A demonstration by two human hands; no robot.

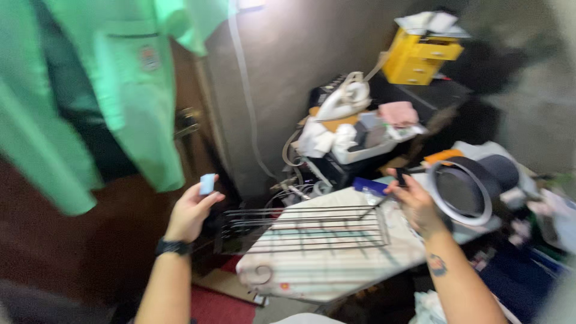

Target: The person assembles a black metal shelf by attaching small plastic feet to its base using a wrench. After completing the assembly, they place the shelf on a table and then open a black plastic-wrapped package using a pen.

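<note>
Pinching a small pale-blue block (207,183) between thumb and fingertips, the left hand (191,211) hovers above the near end of a dark wire rack (303,229). At the rack's far corner, the right hand (416,203) has its grip closed on a thin dark tool (401,176). Flat, with parallel bars, the rack lies on the padded ironing board (324,270), its long axis running left to right.

Wire rack (306,228): thin dark metal rods. Ironing board (324,270): matt printed cloth cover. Green shirt (120,90) @ 10 o'clock: soft cloth. Yellow drawers (420,57): smooth plastic.
</note>
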